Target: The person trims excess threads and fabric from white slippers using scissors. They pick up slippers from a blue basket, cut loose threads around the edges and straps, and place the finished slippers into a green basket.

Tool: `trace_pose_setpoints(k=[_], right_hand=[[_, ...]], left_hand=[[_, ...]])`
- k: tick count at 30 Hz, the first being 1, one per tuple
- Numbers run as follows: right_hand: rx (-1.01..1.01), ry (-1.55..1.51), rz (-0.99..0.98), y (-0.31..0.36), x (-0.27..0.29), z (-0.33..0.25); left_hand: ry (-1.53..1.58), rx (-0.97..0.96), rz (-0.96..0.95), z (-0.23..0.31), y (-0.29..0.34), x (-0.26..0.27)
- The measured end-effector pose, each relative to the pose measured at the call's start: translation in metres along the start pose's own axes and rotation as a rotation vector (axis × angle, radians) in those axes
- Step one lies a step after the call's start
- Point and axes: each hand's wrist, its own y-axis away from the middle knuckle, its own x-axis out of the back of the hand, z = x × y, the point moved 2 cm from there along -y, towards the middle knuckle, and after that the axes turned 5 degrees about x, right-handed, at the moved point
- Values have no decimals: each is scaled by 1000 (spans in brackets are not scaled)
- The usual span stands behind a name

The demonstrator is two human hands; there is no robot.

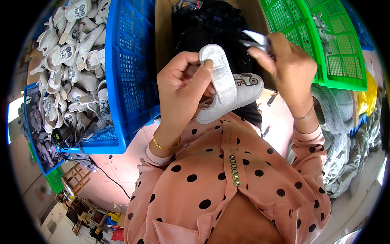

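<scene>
My left hand is closed on a pale grey cloth slipper with a tractor picture on its toe. A long rounded pale piece, like a sole, stands up across it under my thumb; whether it belongs to the same slipper I cannot tell. My right hand grips small metal scissors, their blades pointing left and a little apart. The blades are above and right of the slipper, not touching it. The scissors' handles are mostly hidden by my fingers.
A blue plastic crate heaped with similar slippers stands at left. Ahead, a cardboard box holds black material. Green crates stand at right, above grey bundles. A black cable runs at lower left.
</scene>
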Motion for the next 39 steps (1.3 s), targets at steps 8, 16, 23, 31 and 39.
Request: trace_pose_setpoints(k=[8,16,23,31,39], right_hand=[[186,-148,-101,-3,25,-17],[238,-96,-121,-7,26,-18],[185,-146,-189,-8,30,-21],[39,-303,-182,-3,12,-7],[-124,-519,-246,-6,-15,-8]], left_hand=[[4,-22,-30,6,0,-3],[-5,-42,-33,8,4,-3],[-14,-76,-31,7,5,-3],[11,-27,-29,1,0,-3],[-45,-85,-79,-3,-8,-5]])
